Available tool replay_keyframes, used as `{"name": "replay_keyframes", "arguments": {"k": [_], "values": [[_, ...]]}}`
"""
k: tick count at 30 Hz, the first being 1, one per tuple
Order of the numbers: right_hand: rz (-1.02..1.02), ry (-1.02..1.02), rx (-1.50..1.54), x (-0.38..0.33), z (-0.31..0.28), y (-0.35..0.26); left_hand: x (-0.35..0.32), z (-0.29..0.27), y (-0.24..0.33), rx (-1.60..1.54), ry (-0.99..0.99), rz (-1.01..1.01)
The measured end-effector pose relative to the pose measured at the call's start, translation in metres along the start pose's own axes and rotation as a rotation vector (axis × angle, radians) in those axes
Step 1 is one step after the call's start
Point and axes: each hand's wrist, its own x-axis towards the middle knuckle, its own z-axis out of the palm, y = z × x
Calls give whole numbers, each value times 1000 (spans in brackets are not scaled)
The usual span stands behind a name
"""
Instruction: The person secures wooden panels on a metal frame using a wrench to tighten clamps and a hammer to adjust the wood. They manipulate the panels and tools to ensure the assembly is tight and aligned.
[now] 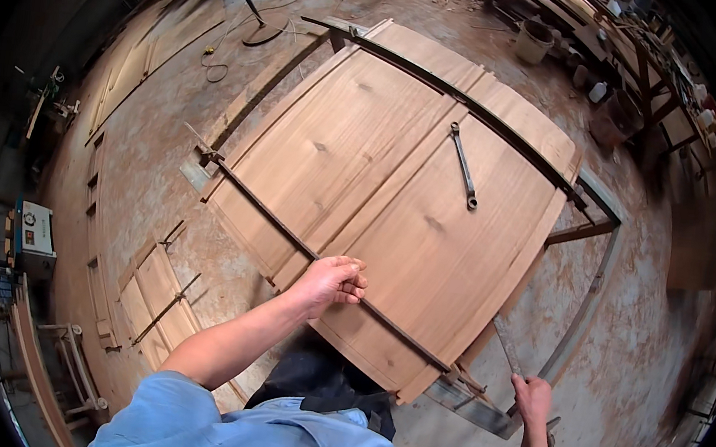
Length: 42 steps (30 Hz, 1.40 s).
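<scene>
Gripping a thin iron clamp bar (pixel 327 268), left hand (pixel 330 280) rests on smooth planks (pixel 381 165).

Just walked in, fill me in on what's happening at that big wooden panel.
A person leans over a wide panel of joined wooden boards lying flat on a metal frame. The left hand rests on the near bar clamp that crosses the panel's near edge, fingers curled over it. The right hand grips the handle end of that clamp past the panel's right corner. A second bar clamp spans the far edge, and a wrench lies loose on the boards.
</scene>
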Motion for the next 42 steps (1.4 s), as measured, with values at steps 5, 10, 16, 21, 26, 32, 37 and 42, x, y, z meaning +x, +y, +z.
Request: {"name": "replay_keyframes", "arguments": {"k": [5, 10, 16, 21, 26, 32, 37, 42], "values": [[-77, -45, 23, 49, 36, -37, 19, -6, 26, 14, -16, -11], [-78, -80, 131, 84, 65, -75, 36, -26, 41, 50, 6, -29], [-302, -35, 88, 122, 116, -51, 49, -42, 56, 75, 30, -49], [-420, -17, 337, 141, 136, -52, 61, -49, 58, 72, 50, -65], [-42, -230, 744, 144, 140, -62, 78, -50, 64, 108, 70, -38], [220, -274, 1155, 132, 162, -62, 89, -39, 67, 237, 11, 13], [259, -234, 1058, 114, 146, -66, 97, -22, 71, 393, -75, 50], [278, -217, 1015, 104, 136, -65, 100, -8, 71, 420, -134, 58]]}}
